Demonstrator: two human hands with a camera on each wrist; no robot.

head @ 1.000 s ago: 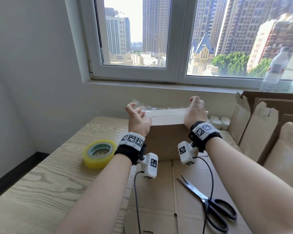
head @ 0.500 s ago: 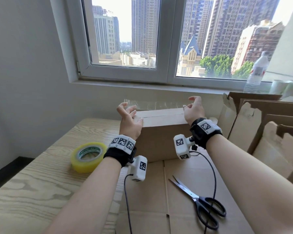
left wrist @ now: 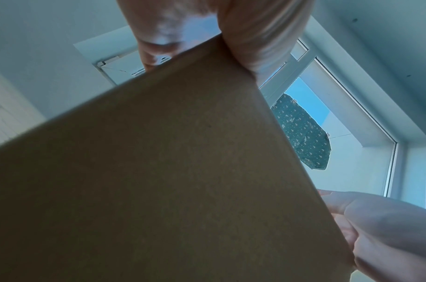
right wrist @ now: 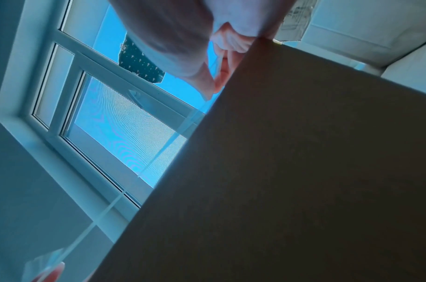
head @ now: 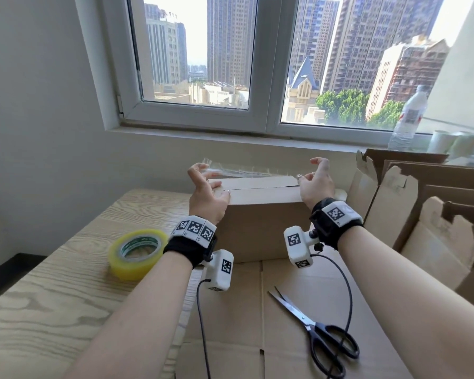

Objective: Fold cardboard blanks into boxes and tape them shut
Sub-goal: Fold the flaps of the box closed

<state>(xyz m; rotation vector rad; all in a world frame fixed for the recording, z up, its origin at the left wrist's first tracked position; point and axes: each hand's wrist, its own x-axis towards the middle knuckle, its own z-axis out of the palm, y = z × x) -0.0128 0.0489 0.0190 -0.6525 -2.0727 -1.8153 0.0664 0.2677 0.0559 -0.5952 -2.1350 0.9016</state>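
Observation:
A folded brown cardboard box (head: 266, 222) stands on a flat cardboard blank (head: 285, 310), its two top flaps meeting along a seam. A strip of clear tape (head: 246, 170) is stretched just above the far top edge of the box. My left hand (head: 203, 181) pinches the strip's left end and my right hand (head: 312, 176) pinches the right end. In the right wrist view the tape (right wrist: 158, 158) runs as a thin line beside the box's (right wrist: 291, 171) side. The left wrist view is mostly filled by the box's wall (left wrist: 146, 181).
A yellow tape roll (head: 137, 253) lies on the wooden table (head: 52, 296) left of the box. Black scissors (head: 320, 332) lie on the flat cardboard in front. Torn cardboard blanks (head: 422, 214) lean at the right. A water bottle (head: 408, 119) stands on the window sill.
Both hands have spread apart along the top of the box, and the tape strip between them is now drawn out longer and tauter over the far edge.

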